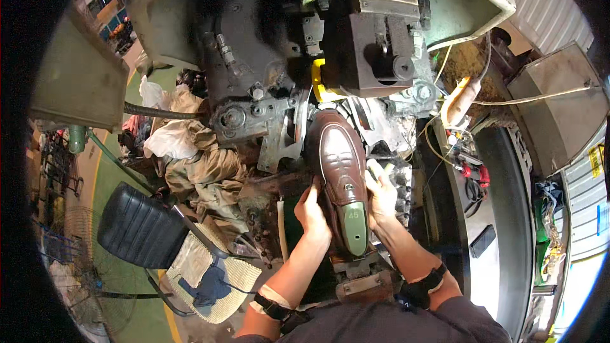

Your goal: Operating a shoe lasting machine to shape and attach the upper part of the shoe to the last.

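Note:
A dark brown leather loafer [338,164] sits on a green shoe last [355,228], its toe pointing away from me into the machine. My left hand [311,215] grips the shoe's left side near the heel, fingers partly hidden behind it. On the opposite side my right hand [381,198] holds the shoe, with pale yellowish coverings on some fingertips. The toe lies between two shiny metal plates, the left plate [286,136] and the right plate [381,124]. Just beyond the toe is a yellow curved part [324,82]. The sole is hidden from above.
The dark machine head [375,44] stands directly ahead. A black chair [143,225] with a woven seat pad is on my left, beside a heap of brown cloth [206,178]. To my right, a phone [482,241] lies on a pale ledge next to a black conveyor-like belt [508,197].

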A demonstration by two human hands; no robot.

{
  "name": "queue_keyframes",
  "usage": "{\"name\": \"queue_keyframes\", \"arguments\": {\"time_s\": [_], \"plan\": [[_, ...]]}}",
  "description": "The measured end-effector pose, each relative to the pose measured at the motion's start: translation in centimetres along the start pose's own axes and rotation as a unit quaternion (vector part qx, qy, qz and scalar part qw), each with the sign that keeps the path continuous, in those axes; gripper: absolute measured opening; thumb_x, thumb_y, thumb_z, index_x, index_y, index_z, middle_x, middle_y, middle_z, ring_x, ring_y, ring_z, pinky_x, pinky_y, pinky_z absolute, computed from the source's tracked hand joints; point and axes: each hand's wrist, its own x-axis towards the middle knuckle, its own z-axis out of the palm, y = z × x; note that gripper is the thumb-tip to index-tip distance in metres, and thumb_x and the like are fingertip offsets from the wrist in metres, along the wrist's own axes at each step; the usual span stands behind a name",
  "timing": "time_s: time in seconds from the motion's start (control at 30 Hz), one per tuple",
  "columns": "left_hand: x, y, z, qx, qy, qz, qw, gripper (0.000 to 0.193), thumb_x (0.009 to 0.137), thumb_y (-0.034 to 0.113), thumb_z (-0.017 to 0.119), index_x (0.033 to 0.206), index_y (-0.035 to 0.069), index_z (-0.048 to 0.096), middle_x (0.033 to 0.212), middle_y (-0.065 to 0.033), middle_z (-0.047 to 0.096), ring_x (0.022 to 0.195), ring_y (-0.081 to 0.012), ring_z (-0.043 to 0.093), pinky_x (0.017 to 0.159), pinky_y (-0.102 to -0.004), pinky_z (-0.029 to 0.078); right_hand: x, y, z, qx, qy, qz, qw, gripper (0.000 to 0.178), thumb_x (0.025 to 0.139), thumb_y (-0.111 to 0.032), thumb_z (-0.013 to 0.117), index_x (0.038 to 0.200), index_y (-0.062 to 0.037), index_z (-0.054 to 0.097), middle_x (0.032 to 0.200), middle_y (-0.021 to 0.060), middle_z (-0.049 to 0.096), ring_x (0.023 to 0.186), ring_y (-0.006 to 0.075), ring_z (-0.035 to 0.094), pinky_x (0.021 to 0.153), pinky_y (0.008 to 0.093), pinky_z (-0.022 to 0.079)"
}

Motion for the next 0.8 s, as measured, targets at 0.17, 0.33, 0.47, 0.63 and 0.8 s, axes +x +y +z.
{"name": "queue_keyframes", "arguments": {"time_s": [0.17,0.33,0.47,0.63,0.8], "plan": [[0.5,0.2,0.2,-0.007,-0.018,-0.005,1.0,0.029,0.098,0.019,0.07,0.111,-0.007,0.071,0.108,-0.0127,0.073,0.091,-0.0217,0.069,0.084,-0.035,0.055,0.2,-0.2,0.8,0.0,0.028,0.014,1.0,0.05,0.091,-0.002,0.074,0.138,0.0054,0.057,0.149,0.0137,0.045,0.125,0.0207,0.053,0.107,0.0342,0.046],[0.2,0.7,1.0,-0.033,-0.036,-0.038,0.998,0.029,0.101,0.019,0.064,0.113,-0.006,0.071,0.112,-0.0137,0.073,0.095,-0.0235,0.069,0.087,-0.037,0.057,0.6,-0.3,0.5,0.017,0.03,0.044,0.998,0.051,0.09,-0.002,0.076,0.137,0.0041,0.056,0.128,0.0113,0.062,0.119,0.0201,0.057,0.107,0.0337,0.046],[0.0,0.9,1.1,-0.039,-0.024,-0.062,0.997,0.03,0.101,0.02,0.063,0.114,-0.006,0.07,0.112,-0.0136,0.072,0.096,-0.0237,0.069,0.088,-0.0378,0.056,0.2,-1.1,1.1,0.01,0.031,0.058,0.998,0.052,0.09,-0.002,0.076,0.137,0.0033,0.055,0.127,0.0095,0.063,0.117,0.0198,0.058,0.108,0.0347,0.046],[0.7,0.7,0.6,-0.064,-0.045,-0.079,0.994,0.03,0.101,0.02,0.063,0.114,-0.005,0.07,0.112,-0.0137,0.072,0.096,-0.0232,0.069,0.088,-0.0371,0.056,1.0,-0.2,0.6,0.036,0.019,0.074,0.996,0.053,0.091,-0.001,0.074,0.139,0.0006,0.054,0.129,0.0072,0.062,0.12,0.0196,0.057,0.109,0.0353,0.045],[2.5,-0.4,-0.3,-0.042,-0.046,-0.022,0.998,0.027,0.101,0.02,0.064,0.108,-0.005,0.071,0.107,-0.0115,0.072,0.094,-0.0211,0.068,0.085,-0.0354,0.054,1.6,0.5,0.4,0.059,0.007,0.077,0.995,0.051,0.091,-0.002,0.075,0.138,-0.0041,0.055,0.13,0.0073,0.062,0.124,0.0205,0.055,0.11,0.0369,0.045]]}}
